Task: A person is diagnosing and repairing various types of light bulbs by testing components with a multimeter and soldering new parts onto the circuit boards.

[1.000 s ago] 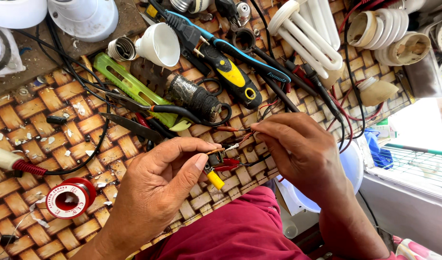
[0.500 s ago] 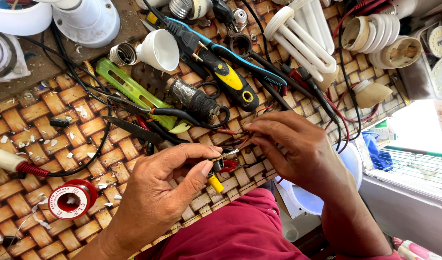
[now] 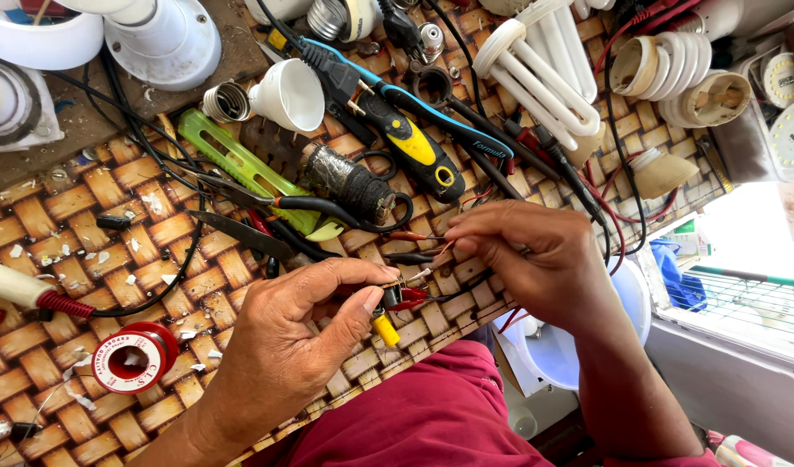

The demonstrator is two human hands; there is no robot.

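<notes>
Little has been shifted since before: a small yellow-tipped component (image 3: 385, 327) is kept pinched by the left hand (image 3: 297, 333) at lower centre, while thin wires (image 3: 431, 251) are pinched by the right hand (image 3: 535, 259); the wire ends are hidden.

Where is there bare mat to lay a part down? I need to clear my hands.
The woven mat is barest at the left, between the green tool and the solder spool, and below that spool. Toward the top and right it is crowded with pliers, bulbs and wires; both the left hand and right hand fill the middle.
</notes>
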